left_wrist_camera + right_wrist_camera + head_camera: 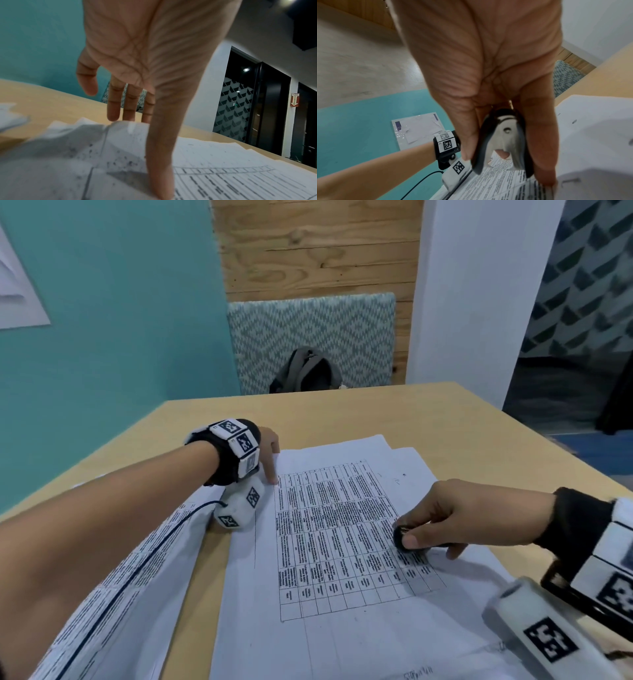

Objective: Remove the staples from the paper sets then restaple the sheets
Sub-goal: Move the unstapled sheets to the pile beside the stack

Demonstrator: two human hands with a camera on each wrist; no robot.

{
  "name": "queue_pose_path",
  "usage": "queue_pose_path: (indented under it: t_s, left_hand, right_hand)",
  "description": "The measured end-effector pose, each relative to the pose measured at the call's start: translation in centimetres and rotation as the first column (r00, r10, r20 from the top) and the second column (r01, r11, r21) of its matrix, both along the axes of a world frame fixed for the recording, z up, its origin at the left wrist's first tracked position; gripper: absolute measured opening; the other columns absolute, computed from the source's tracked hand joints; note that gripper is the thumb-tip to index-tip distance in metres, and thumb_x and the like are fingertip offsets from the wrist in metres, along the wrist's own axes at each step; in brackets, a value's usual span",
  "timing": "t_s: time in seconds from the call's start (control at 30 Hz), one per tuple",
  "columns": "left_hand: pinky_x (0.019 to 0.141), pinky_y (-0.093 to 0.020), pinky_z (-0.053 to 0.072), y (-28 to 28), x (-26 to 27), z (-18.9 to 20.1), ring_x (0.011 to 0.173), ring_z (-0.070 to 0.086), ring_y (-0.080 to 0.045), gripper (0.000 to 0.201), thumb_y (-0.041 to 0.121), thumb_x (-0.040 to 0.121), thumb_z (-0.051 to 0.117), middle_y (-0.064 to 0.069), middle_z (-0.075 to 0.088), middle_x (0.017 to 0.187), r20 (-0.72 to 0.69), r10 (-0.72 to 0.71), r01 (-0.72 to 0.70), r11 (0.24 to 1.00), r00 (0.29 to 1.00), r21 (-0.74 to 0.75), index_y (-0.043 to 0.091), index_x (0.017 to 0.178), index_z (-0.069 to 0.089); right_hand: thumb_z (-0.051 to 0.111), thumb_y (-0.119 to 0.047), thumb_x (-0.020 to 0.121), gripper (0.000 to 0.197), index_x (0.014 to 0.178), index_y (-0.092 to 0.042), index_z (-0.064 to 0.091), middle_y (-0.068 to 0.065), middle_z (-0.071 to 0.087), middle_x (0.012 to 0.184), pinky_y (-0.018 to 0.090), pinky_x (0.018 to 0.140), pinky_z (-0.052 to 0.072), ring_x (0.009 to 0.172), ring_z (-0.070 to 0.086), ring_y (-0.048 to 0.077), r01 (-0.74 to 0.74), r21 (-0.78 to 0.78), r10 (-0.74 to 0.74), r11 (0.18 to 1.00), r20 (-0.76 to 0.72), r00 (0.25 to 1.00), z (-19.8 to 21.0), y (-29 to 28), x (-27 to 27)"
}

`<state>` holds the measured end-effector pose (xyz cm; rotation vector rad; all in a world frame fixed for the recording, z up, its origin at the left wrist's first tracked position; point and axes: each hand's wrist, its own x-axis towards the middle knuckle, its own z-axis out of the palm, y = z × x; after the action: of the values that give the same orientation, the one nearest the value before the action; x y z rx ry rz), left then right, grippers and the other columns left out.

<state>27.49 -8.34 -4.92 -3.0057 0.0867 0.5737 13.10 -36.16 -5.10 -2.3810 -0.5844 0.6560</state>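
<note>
A set of printed table sheets (342, 542) lies across the middle of the wooden table (445, 419). My left hand (270, 453) rests on its far left corner, with the thumb (159, 175) pressing flat on the paper (240, 175) and the other fingers straight near the curled edge. My right hand (431, 518) pinches a black and metal staple remover (406, 537) between thumb and fingers, low over the right side of the table print. In the right wrist view the staple remover (503, 142) points down at the sheet (505, 182). No staple or stapler is visible.
More printed sheets (113, 594) lie under my left forearm at the table's left edge. A dark backpack (308, 371) sits behind the table against a patterned panel (308, 330). A teal wall (102, 320) stands at the left. Bare tabletop shows at the back.
</note>
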Motion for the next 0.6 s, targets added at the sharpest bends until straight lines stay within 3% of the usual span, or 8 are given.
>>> queue_pose_path:
  t_s: [0.07, 0.17, 0.3, 0.4, 0.5, 0.57, 0.6]
  left_hand:
    - [0.063, -0.026, 0.034, 0.2, 0.3, -0.2, 0.072, 0.042, -0.016, 0.037, 0.038, 0.074, 0.074, 0.0, 0.045, 0.082, 0.088, -0.014, 0.02, 0.997, 0.996, -0.07, 0.016, 0.081, 0.046]
    - [0.071, -0.025, 0.034, 0.5, 0.3, 0.3, 0.081, 0.047, -0.018, 0.031, 0.036, 0.078, 0.071, -0.001, 0.053, 0.087, 0.247, -0.013, 0.071, 0.971, 0.969, -0.227, 0.012, 0.089, 0.055]
    - [0.058, -0.025, 0.034, 0.3, -0.3, 1.7, 0.076, 0.047, -0.021, 0.022, 0.028, 0.084, 0.066, -0.003, 0.053, 0.076, 0.247, -0.033, 0.12, 0.932, 0.968, -0.342, 0.007, 0.089, 0.062]
    - [0.056, -0.025, 0.031, 0.4, -0.9, 3.0, 0.068, 0.043, -0.02, 0.023, 0.026, 0.085, 0.066, -0.006, 0.05, 0.073, 0.292, 0.008, 0.122, 0.897, 0.956, -0.424, 0.002, 0.085, 0.062]
    - [0.063, -0.026, 0.035, 0.6, -1.5, 4.9, 0.069, 0.046, -0.02, 0.021, 0.024, 0.084, 0.067, -0.009, 0.053, 0.075, 0.369, 0.031, 0.161, 0.864, 0.929, -0.478, 0.003, 0.084, 0.068]
    - [0.058, -0.025, 0.034, 0.6, -1.9, 6.7, 0.061, 0.045, -0.019, 0.02, 0.025, 0.083, 0.067, -0.007, 0.052, 0.067, 0.445, 0.057, 0.189, 0.852, 0.894, -0.489, 0.01, 0.071, 0.064]
    - [0.058, -0.024, 0.035, 0.6, -2.1, 7.6, 0.06, 0.045, -0.018, 0.02, 0.027, 0.083, 0.067, -0.006, 0.052, 0.066, 0.49, 0.065, 0.206, 0.854, 0.869, -0.478, 0.012, 0.07, 0.063]
  right_hand:
    - [0.06, -0.029, 0.088, 0.022, 0.097, -0.014, 0.073, -0.016, 0.056, 0.059, 0.017, 0.065, 0.051, 0.056, 0.049, -0.005, -0.001, 0.004, 0.001, 1.0, -0.003, 1.0, 0.0, -0.1, 0.1]
    - [0.06, -0.03, 0.088, 0.022, 0.098, -0.015, 0.073, -0.012, 0.059, 0.066, 0.017, 0.065, 0.051, 0.061, 0.051, -0.003, 0.003, -0.002, -0.003, 1.0, 0.006, 1.0, -0.1, -0.1, 0.2]
    - [0.061, -0.031, 0.088, 0.021, 0.098, -0.017, 0.073, -0.004, 0.064, 0.077, 0.02, 0.068, 0.055, 0.069, 0.055, 0.002, 0.007, -0.014, -0.007, 1.0, -0.002, 1.0, 0.0, -0.2, 0.3]
    - [0.065, -0.032, 0.084, 0.016, 0.092, -0.02, 0.072, 0.004, 0.069, 0.099, 0.019, 0.067, 0.054, 0.075, 0.063, 0.008, 0.024, 0.013, -0.024, 1.0, 0.011, 1.0, 0.9, -0.6, 0.2]
    - [0.071, -0.043, 0.07, 0.037, 0.101, -0.024, 0.067, 0.008, 0.063, 0.121, 0.018, 0.063, 0.053, 0.077, 0.068, 0.007, 0.093, 0.046, -0.096, 0.995, 0.053, 0.994, 2.4, -1.2, 0.4]
    - [0.069, -0.051, 0.058, 0.055, 0.106, -0.028, 0.062, 0.008, 0.066, 0.117, 0.019, 0.063, 0.054, 0.08, 0.069, 0.009, 0.118, 0.049, -0.121, 0.992, 0.079, 0.989, 3.6, -1.5, 0.6]
    - [0.07, -0.05, 0.058, 0.056, 0.108, -0.027, 0.061, 0.008, 0.067, 0.113, 0.019, 0.062, 0.054, 0.082, 0.069, 0.011, 0.131, 0.056, -0.136, 0.99, 0.096, 0.986, 4.3, -1.6, 0.8]
